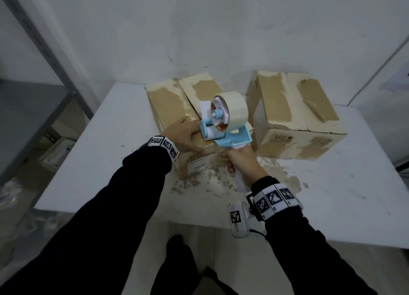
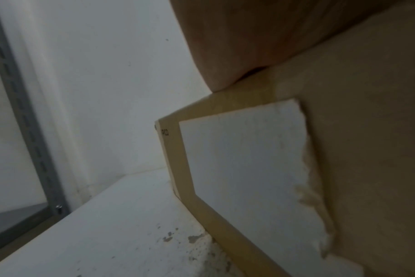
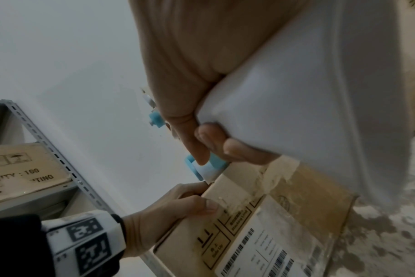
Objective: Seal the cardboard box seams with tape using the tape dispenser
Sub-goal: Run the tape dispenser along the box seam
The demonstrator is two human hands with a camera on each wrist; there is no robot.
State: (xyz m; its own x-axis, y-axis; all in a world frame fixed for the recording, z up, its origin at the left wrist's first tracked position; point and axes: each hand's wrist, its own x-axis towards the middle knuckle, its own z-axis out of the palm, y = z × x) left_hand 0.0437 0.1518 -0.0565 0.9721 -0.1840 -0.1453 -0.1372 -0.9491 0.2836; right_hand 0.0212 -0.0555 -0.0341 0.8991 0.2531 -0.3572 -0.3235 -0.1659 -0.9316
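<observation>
A worn cardboard box [image 1: 170,102] with torn tape patches sits on the white table [image 1: 110,162]; its labelled front face [image 3: 261,234] shows in the right wrist view. My left hand [image 1: 183,135] lies flat on the box's near top edge, thumb down the front face [image 3: 201,206]. My right hand [image 1: 241,162] grips the white handle [image 3: 296,112] of the blue tape dispenser [image 1: 228,126], which carries a cream tape roll [image 1: 232,108]. The dispenser's roller end rests at the box's near top edge, right beside my left fingers. The left wrist view shows the box side [image 2: 355,150] and my palm [image 2: 249,46].
A second taped cardboard box [image 1: 294,115] stands to the right on the table. Tape scraps and stains mark the tabletop [image 1: 221,179] before the boxes. A grey metal shelf [image 1: 33,122] stands left, holding a printed carton [image 3: 24,168]. The wall runs close behind.
</observation>
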